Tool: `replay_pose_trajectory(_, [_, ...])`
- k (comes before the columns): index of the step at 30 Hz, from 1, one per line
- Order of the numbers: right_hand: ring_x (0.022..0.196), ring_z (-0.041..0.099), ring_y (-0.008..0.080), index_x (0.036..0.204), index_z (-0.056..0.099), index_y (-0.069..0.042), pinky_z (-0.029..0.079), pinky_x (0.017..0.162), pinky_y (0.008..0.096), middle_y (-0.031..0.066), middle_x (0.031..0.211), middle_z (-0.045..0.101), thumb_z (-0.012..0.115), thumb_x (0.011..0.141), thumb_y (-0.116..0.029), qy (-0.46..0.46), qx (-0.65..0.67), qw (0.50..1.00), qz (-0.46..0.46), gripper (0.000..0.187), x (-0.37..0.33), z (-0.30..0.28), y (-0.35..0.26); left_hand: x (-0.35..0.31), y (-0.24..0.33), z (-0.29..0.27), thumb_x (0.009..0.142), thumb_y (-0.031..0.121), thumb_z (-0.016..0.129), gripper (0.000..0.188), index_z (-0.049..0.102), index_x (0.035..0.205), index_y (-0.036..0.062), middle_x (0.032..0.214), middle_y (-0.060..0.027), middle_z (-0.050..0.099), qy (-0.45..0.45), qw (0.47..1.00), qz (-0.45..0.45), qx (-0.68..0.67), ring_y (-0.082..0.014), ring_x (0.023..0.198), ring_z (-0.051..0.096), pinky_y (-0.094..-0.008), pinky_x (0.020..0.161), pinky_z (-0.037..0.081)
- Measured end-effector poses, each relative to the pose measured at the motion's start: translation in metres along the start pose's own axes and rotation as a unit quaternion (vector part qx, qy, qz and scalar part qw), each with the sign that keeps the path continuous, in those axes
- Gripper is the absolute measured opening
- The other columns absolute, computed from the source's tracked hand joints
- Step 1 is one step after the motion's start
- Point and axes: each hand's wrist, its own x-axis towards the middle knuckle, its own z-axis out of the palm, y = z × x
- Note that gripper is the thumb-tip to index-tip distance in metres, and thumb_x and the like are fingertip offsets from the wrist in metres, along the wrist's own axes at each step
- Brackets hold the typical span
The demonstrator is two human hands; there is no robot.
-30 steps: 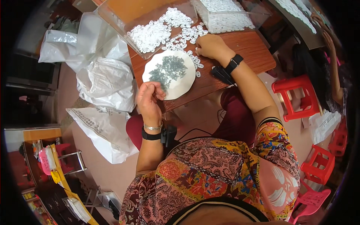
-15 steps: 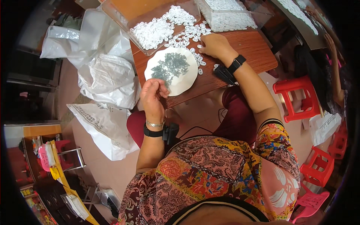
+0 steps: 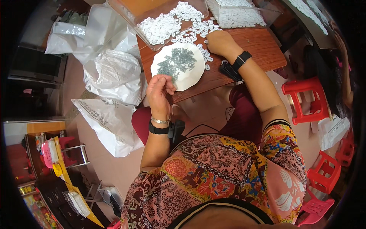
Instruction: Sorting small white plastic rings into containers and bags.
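Note:
A white plate (image 3: 194, 79) with scattered small dark grey-green pieces (image 3: 179, 61) lies near the table's front edge. My left hand (image 3: 160, 91) is at its near left rim, thumb and fingertips pinched together; whatever they hold is too small to name. To the right of the plate, my right hand (image 3: 224, 45) is curled closed, knuckles up, beside loose white oval pieces with holes (image 3: 206, 57). Its fingertips are hidden beneath the hand, so what it grips does not show. More of these white pieces (image 3: 160, 28) are heaped in a clear shallow tray (image 3: 142, 39) beyond the plate.
A clear box (image 3: 240, 18) full of white pieces stands at the table's far side. A dark object (image 3: 228, 71) lies under my right wrist. White sacks (image 3: 112, 76) crowd the left floor. Red plastic stools (image 3: 305, 100) stand at the right, near another person's arm (image 3: 347, 89).
The whole view has shifted slightly, moving the table up and right in the picture. My right hand's fingers are tucked further under; my left hand stays pinched by the plate.

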Motion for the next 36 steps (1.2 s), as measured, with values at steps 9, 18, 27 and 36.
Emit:
replay_pose_trajectory(9, [0.060,0.049,0.0063,0.080,0.059,-0.003,0.042,0.055,0.0225,-0.0016,0.065,0.055,0.058,0.088,-0.020,-0.202,0.516,0.824,-0.117,0.019,-0.020,-0.046,-0.046,-0.006,-0.004,0.015,0.091,0.021,0.045,0.023,0.056,0.093,0.0011,0.069,-0.0051,0.055,-0.036,0.998,-0.018,0.042,-0.0134,0.062,0.053,-0.0226,0.055,0.039])
replay_pose_trajectory(18, [0.058,0.047,0.0065,0.076,0.058,-0.003,0.040,0.053,0.0225,-0.0017,0.063,0.053,0.060,0.087,-0.021,-0.257,0.490,0.814,-0.177,0.021,-0.036,-0.046,-0.072,-0.006,-0.009,0.022,0.092,0.018,0.046,0.016,0.052,0.088,0.0041,0.067,-0.0016,0.054,-0.085,0.989,-0.022,0.121,-0.0064,0.058,0.048,-0.0191,0.052,0.037])
replay_pose_trajectory(27, [0.057,0.046,0.0036,0.075,0.057,-0.007,0.038,0.052,0.0190,-0.0044,0.062,0.051,0.060,0.088,-0.026,-0.290,0.595,0.743,-0.097,0.024,-0.038,-0.039,-0.082,-0.006,-0.007,0.018,0.091,0.015,0.045,0.014,0.051,0.087,0.0034,0.069,-0.0019,0.054,-0.095,0.993,0.017,0.070,-0.0079,0.061,0.049,-0.0196,0.055,0.038])
replay_pose_trajectory(36, [0.061,0.049,0.0042,0.079,0.060,-0.004,0.041,0.055,0.0200,-0.0023,0.068,0.056,0.064,0.086,-0.024,-0.215,0.622,0.745,-0.112,0.022,-0.042,-0.045,-0.087,-0.006,-0.009,0.016,0.089,0.013,0.045,0.014,0.053,0.083,0.0025,0.064,-0.0030,0.054,-0.057,0.998,-0.013,0.035,-0.0088,0.057,0.049,-0.0195,0.053,0.037])
